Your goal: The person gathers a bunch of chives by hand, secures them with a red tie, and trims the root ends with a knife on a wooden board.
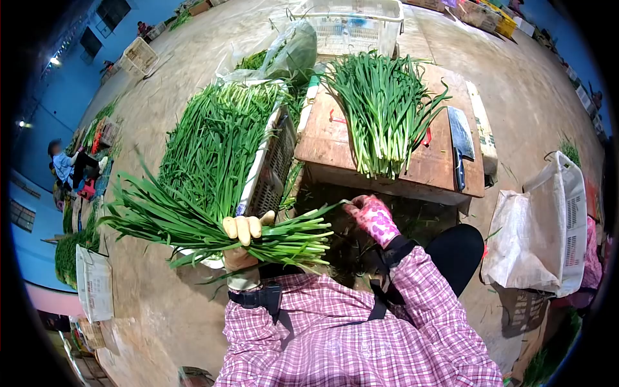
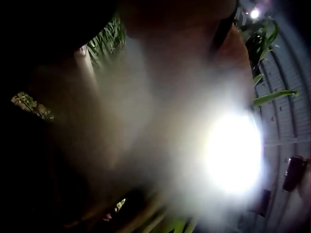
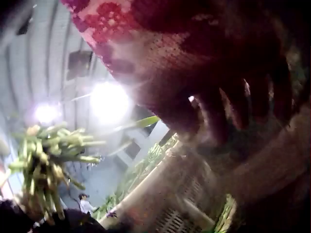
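My left hand [image 1: 242,240], in a pale yellowish glove, grips a thick bunch of garlic chives [image 1: 184,222] around the stalks. The cut ends point right, toward my right hand [image 1: 373,220], which wears a pink patterned glove. Its thumb and fingers pinch the tip of a thin chive leaf [image 3: 148,121] that runs out from the bunch. In the right wrist view, the bunch's pale stalk ends [image 3: 46,158] stand at the left. Glare and blur hide most of the left wrist view.
A crate heaped with chives [image 1: 219,138] stands at front left. On the wooden board [image 1: 322,138] lie another chive bunch [image 1: 387,109] and a cleaver [image 1: 460,138]. A white crate [image 1: 348,32] is behind; another crate with a sack [image 1: 525,238] stands right.
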Tool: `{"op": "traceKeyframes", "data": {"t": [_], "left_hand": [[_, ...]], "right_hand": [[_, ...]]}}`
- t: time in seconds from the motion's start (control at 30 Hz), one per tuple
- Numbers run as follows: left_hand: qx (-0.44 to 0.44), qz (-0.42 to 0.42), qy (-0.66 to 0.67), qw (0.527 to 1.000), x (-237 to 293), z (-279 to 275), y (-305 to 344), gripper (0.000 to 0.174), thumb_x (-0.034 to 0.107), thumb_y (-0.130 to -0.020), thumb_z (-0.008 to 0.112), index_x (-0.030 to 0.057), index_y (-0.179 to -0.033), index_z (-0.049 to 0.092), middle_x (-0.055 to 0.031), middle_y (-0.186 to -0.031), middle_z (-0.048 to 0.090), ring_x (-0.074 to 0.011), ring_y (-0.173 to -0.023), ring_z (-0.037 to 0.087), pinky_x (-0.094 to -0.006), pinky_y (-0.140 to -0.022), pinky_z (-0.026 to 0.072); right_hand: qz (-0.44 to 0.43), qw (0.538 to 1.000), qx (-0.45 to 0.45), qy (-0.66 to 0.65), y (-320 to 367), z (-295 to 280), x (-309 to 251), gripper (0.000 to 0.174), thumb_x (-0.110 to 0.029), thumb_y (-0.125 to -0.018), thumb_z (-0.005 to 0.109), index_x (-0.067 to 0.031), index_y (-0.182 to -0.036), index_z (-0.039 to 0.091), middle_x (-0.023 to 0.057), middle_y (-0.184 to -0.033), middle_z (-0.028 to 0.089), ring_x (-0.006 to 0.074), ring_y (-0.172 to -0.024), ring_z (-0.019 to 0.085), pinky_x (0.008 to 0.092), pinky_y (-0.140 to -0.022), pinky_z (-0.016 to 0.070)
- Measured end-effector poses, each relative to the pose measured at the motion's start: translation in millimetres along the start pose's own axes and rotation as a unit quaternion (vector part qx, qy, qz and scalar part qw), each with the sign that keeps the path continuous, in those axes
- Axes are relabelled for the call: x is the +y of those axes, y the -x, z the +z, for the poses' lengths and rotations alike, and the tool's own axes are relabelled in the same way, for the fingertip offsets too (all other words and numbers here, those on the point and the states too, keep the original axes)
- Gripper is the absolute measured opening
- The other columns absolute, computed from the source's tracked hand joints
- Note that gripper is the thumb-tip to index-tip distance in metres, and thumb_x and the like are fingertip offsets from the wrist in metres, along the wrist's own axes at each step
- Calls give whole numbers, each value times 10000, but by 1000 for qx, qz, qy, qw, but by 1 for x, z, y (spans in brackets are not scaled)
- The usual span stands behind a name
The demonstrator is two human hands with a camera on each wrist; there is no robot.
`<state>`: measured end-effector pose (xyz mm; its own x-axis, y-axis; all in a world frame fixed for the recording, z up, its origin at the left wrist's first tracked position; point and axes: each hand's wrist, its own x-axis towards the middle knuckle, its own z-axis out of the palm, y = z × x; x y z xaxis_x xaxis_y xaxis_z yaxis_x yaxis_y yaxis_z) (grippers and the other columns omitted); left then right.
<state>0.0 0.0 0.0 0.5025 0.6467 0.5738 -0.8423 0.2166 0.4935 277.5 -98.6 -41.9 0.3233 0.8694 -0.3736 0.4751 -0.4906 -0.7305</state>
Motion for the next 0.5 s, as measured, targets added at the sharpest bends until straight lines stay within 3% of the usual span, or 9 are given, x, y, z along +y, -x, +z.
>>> {"op": "traceKeyframes", "data": {"t": [0.03,0.07,0.1,0.17,0.27,0.33,0.37,0.43,0.5], "left_hand": [[2,-9,20,1000,-2,2,-1,132,98,-924,679,165,-1001,595,29,-826,620,-211,-937,618,-585,-1166,299],[3,-18,40,999,-3,4,-1,159,71,-905,695,167,-986,597,25,-828,621,-209,-933,621,-581,-1164,305],[-6,-39,4,999,20,4,-13,166,64,-900,700,167,-984,599,25,-826,620,-207,-933,619,-580,-1163,307],[-1,-42,-11,999,11,12,-11,181,50,-889,709,167,-979,603,25,-824,619,-204,-932,614,-576,-1161,312],[6,-26,19,999,17,10,-10,141,60,-920,679,161,-992,611,19,-817,621,-210,-955,611,-570,-1171,296],[9,-4,55,998,17,11,-9,51,109,-975,614,157,-990,608,7,-819,625,-223,-977,617,-571,-1178,285],[9,-6,52,999,16,10,-9,37,122,-987,595,156,-985,607,4,-817,624,-226,-978,618,-572,-1177,284],[13,-8,47,999,11,7,-6,60,149,-1010,557,156,-977,606,-1,-813,622,-231,-980,619,-574,-1177,283],[32,-25,24,999,4,8,-4,72,153,-1007,561,160,-943,594,5,-803,620,-233,-971,622,-576,-1173,288]], "right_hand": [[-4,988,-18,-154,-2,10,10,543,-512,-936,633,-79,-1264,662,49,-923,709,209,-891,661,361,-798,533],[5,859,-114,-500,-3,31,21,444,-436,-945,665,-35,-1132,699,-3,-845,671,113,-745,612,256,-654,497],[69,838,-211,-498,-8,40,-20,313,-320,-950,689,-30,-1066,701,-25,-822,655,54,-680,558,205,-594,446],[-79,883,-142,-439,8,39,-20,247,-254,-947,695,-31,-1051,701,-32,-801,654,48,-653,539,217,-575,430],[-56,907,-21,-417,4,34,-11,254,-233,-920,712,1,-1016,731,10,-825,690,90,-703,595,256,-626,481],[-4,975,71,-211,-4,20,20,260,-223,-899,727,9,-1013,747,76,-870,744,172,-777,683,310,-713,532],[65,994,41,-80,-11,13,32,316,-243,-878,742,-31,-1113,730,123,-997,751,227,-900,709,333,-824,538],[-57,948,28,-312,-2,17,23,366,-266,-872,748,-90,-1189,708,128,-1111,716,269,-1032,679,346,-915,517],[-191,956,21,-222,20,5,-13,394,-283,-879,743,-118,-1232,687,110,-1202,671,280,-1127,627,372,-1016,464]]}}
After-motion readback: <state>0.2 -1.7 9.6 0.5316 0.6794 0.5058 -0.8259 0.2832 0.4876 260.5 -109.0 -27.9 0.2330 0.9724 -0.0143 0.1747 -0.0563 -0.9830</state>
